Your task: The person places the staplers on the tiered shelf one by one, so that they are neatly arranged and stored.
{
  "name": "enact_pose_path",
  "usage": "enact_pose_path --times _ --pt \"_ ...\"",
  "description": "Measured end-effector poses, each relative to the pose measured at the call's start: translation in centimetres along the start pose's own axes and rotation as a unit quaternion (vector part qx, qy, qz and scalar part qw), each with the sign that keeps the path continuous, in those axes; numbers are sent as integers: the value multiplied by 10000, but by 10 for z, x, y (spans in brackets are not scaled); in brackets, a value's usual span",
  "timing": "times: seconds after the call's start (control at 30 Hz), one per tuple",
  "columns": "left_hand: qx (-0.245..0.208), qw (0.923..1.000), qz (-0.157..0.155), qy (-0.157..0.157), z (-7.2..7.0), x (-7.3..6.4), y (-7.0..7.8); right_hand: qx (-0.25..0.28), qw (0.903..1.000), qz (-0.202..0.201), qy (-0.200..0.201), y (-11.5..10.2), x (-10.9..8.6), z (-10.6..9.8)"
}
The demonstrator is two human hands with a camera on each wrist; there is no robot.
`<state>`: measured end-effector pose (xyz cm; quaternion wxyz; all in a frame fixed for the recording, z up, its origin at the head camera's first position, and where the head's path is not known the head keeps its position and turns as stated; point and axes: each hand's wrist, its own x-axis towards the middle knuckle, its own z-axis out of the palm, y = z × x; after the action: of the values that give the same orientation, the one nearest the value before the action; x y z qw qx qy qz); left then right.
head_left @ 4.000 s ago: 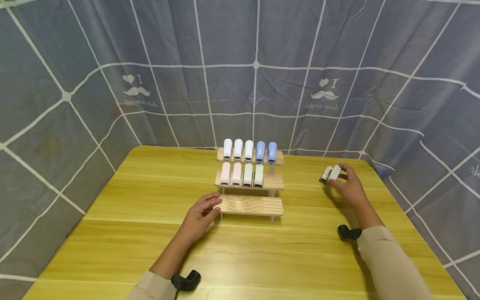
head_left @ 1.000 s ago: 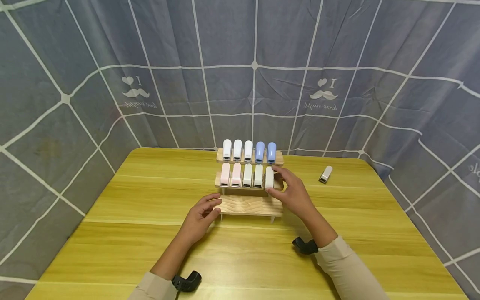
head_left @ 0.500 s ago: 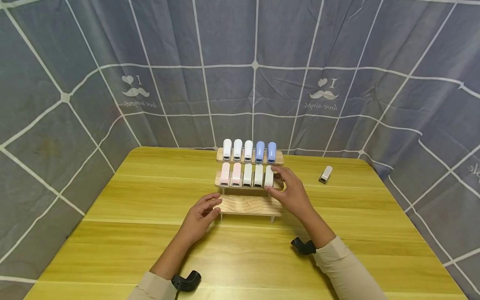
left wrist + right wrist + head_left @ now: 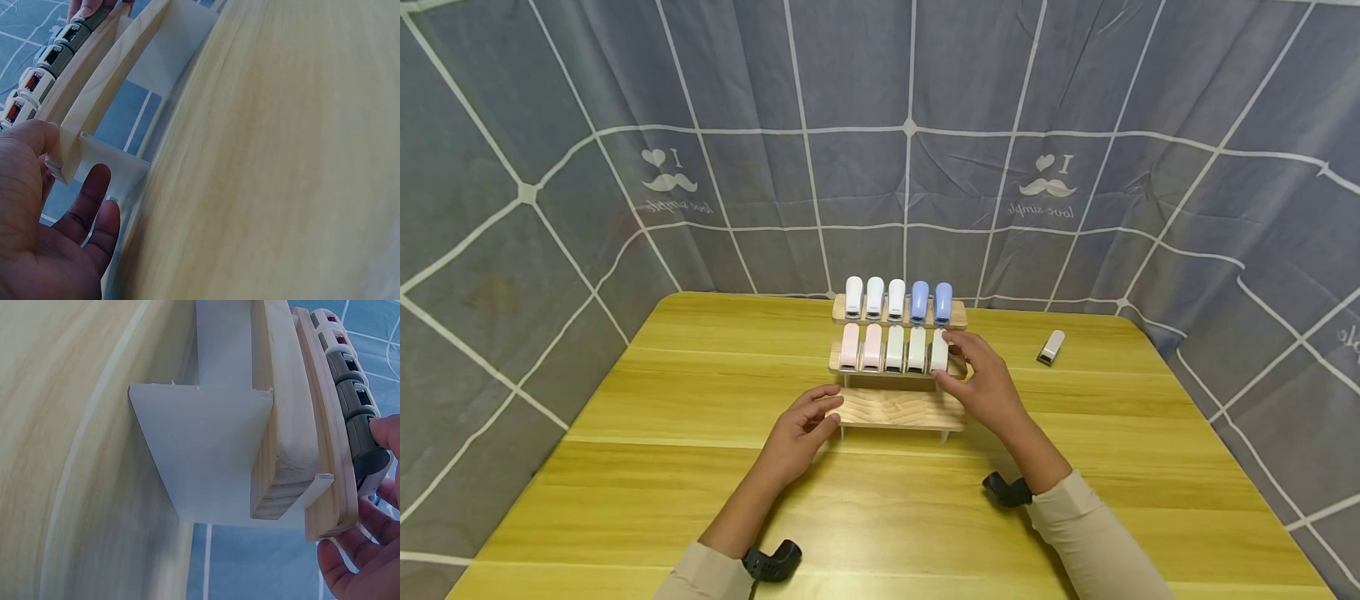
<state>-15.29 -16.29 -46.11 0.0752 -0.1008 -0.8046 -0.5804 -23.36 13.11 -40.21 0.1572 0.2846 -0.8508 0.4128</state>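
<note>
On the middle step of a wooden display stand (image 4: 898,410), my right hand (image 4: 988,387) pinches a white mini stapler (image 4: 938,350) at the right end of the row. In the right wrist view its dark grey base (image 4: 365,453) faces the camera, with the thumb on it. Left of it stand two more white staplers (image 4: 916,348) and two pink ones (image 4: 850,346). My left hand (image 4: 797,437) holds the left end of the bottom step between thumb and finger; the other fingers stay loose below it in the left wrist view.
The top step (image 4: 958,315) carries three white staplers (image 4: 875,297) and two blue ones (image 4: 920,302). Another white stapler (image 4: 1051,347) lies on the table (image 4: 700,375) at the right. Translucent supports (image 4: 206,450) hold up the steps. A grey checked curtain (image 4: 850,183) surrounds the table.
Over the four seconds, my right hand has brought a white stapler from the table's right side to the middle step. In the last second it barely moves. My left hand stays at the stand.
</note>
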Motion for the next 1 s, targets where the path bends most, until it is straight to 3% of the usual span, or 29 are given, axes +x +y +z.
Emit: enact_pose_path --times 1.0 --pt "64 10000 -58 -49 0 0 0 48 9999 81 57 5 0 1"
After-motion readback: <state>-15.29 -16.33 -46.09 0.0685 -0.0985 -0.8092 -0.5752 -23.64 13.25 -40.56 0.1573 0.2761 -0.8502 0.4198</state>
